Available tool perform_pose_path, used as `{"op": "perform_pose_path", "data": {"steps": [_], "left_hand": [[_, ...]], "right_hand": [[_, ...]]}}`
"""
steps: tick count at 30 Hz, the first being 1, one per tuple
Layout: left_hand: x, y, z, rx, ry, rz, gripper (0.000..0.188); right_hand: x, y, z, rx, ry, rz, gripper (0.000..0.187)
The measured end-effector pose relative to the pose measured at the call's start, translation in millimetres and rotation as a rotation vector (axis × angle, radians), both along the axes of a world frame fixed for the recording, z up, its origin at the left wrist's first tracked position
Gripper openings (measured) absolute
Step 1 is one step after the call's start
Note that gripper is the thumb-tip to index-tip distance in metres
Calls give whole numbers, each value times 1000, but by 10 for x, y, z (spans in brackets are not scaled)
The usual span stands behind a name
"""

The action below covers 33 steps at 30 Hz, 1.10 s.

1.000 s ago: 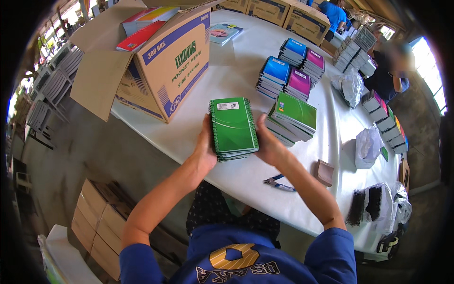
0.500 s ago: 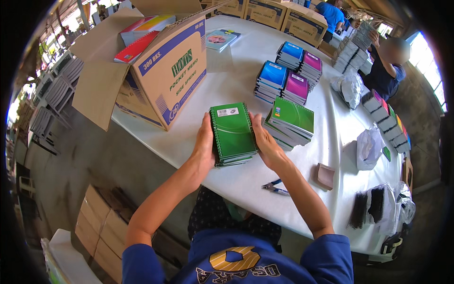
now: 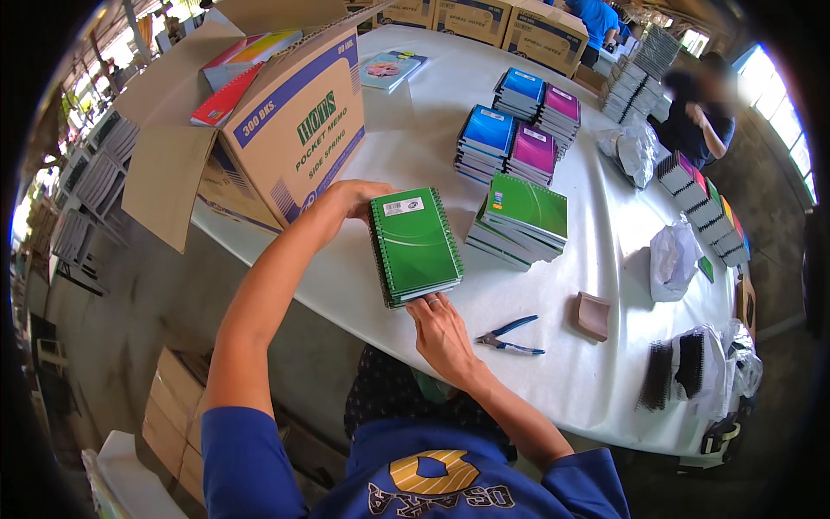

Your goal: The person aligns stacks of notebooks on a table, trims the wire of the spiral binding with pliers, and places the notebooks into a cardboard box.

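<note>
A stack of green spiral notebooks (image 3: 417, 246) is between my hands at the table's near edge, its top cover bearing a white label. My left hand (image 3: 361, 197) presses against the stack's far left corner, with its fingertips partly hidden behind it. At the near end, my right hand (image 3: 439, 329) holds the lower edge with bent fingers. Just to the right stands another green notebook pile (image 3: 523, 216), unevenly layered. Blue-handled pliers (image 3: 512, 336) lie on the table to the right of my right hand.
A large open carton (image 3: 303, 130) with notebooks inside stands at the left. Blue notebooks (image 3: 484, 134) and purple notebooks (image 3: 532, 151) are piled beyond the green ones. A small brown block-like piece (image 3: 592, 317), plastic bags (image 3: 674, 264) and black spiral coils (image 3: 689, 365) lie rightward. A co-worker (image 3: 700, 112) stands far right.
My hands have gone from the stack's two long sides to its far left corner and near end. The right forearm no longer covers the pliers. The co-worker's arm has come down.
</note>
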<state>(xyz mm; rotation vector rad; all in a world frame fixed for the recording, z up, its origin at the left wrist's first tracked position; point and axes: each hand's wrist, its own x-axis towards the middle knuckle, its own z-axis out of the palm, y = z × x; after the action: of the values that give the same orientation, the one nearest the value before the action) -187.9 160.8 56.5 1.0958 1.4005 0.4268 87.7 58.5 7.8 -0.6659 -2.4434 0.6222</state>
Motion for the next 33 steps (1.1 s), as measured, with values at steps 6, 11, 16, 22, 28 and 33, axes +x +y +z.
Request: {"op": "perform_pose_path", "data": {"steps": [6,11,16,22,28,33], "left_hand": [[-288,-63,-219,15,-56,47,58],[-157,-836,-411,521,-122,940,75],[737,-2028,-1143,606,837,525,104],[1377,-1569,-859,549,1051,574,98],[985,-1248,-1050,556,958,533,86],[497,-640,-887,606,854,470,89]], "right_hand": [[-96,-91,31,53,51,9,12],[569,277,42,-307,9,-136,11],[857,371,-104,-248,48,-171,14],[861,349,-159,-48,-111,-87,27],[1277,323,-79,-132,-43,-124,27],[1388,235,-31,-113,-50,-228,25]]}}
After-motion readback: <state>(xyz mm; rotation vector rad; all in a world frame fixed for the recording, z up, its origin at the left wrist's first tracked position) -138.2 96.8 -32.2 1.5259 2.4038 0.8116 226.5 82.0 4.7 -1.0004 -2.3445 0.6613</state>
